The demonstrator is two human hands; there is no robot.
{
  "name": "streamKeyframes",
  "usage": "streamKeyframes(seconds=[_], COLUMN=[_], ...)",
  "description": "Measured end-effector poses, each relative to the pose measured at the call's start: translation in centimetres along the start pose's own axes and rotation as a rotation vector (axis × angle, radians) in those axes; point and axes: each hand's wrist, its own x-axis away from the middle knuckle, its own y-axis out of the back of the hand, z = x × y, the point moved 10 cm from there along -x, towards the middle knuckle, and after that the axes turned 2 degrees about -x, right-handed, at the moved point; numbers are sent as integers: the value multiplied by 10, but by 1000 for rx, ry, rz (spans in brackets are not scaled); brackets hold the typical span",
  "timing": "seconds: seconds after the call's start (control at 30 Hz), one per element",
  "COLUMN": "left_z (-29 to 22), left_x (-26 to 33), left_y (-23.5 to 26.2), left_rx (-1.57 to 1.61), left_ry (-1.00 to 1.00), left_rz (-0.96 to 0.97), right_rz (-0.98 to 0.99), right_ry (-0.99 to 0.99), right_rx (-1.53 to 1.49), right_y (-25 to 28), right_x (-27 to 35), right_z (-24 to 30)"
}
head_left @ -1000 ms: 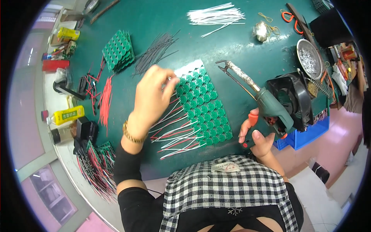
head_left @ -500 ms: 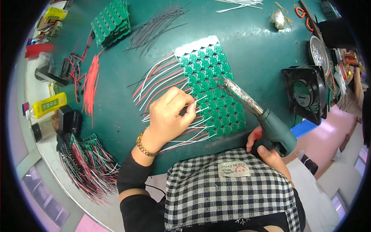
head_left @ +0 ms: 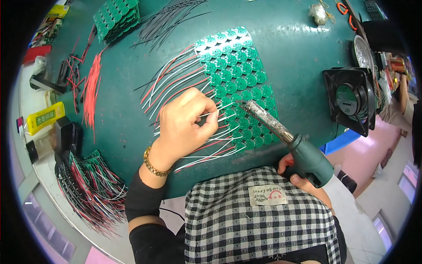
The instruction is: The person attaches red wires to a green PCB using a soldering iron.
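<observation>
A panel of green round circuit boards (head_left: 239, 81) lies at the middle of the table, with red, white and black wires (head_left: 169, 86) running off its left edge. My left hand (head_left: 187, 123) is over that edge, thumb and forefinger pinched on a thin white wire (head_left: 226, 106). At the lower right my right hand (head_left: 303, 181) wraps round the handle of a dark green heat gun (head_left: 307, 158). Its stained metal barrel (head_left: 268, 121) slants up and left, with the narrow tip above the boards just right of my left fingers. The handle itself is partly hidden.
Stacked green panels (head_left: 116, 20), grey tubes (head_left: 169, 20) and red tubes (head_left: 92, 94) lie at the far left. Wired boards (head_left: 90, 189) hang in a bundle at the near left. A black fan (head_left: 349, 101) stands at right, near a metal dish (head_left: 362, 53) and orange-handled scissors (head_left: 342, 8).
The heat gun's tip has moved left and nearer, closer to my left fingers. The pinch on the wire stays. The whole view has shifted slightly.
</observation>
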Motion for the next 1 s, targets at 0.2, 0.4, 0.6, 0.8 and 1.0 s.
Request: streamKeyframes(seconds=[0.2,0.4,0.6,0.8,1.0], left_z=[-1,-1,0,0,0], left_x=[0,1,0,0,2], left_y=[-1,0,-1,0,0], left_rx=[-11,-20,-35,-30,-37], left_ry=[7,29,39,27,42], left_rz=[5,19,25,3,4], right_rz=[26,171,87,73,55], right_ry=[64,247,253,295,295], right_rx=[174,319,232,262,183], right_y=[-6,-17,-18,-18,-17], right_x=[-5,-5,-5,-5,-3], right_z=[12,14,22,22,14])
